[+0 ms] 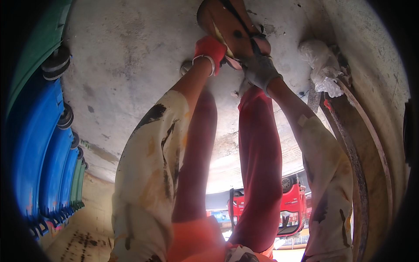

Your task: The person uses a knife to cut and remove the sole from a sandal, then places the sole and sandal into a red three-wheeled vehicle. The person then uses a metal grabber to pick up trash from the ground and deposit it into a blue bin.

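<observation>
A brown, bag-like thing (231, 26) with dark strap-like bands and a pale yellowish edge lies at the top of the view; I cannot make out its exact kind. My left hand (211, 51), in a red glove with a white cuff, is closed at its lower left edge. At its lower end, by the dark band and a pinkish flap, my right hand (262, 72) in a grey glove is closed on it. The fingertips of both hands are partly hidden. Stained, pale sleeves cover my forearms, and my legs in dark red trousers stand between them.
Blue wheeled bins (32, 144) and green ones line the left side. Along the right wall are a crumpled whitish plastic bag (323, 65) and long worn poles (349, 148). Grey concrete floor (126, 56) surrounds my hands. A red vehicle (292, 198) shows upside down between my legs.
</observation>
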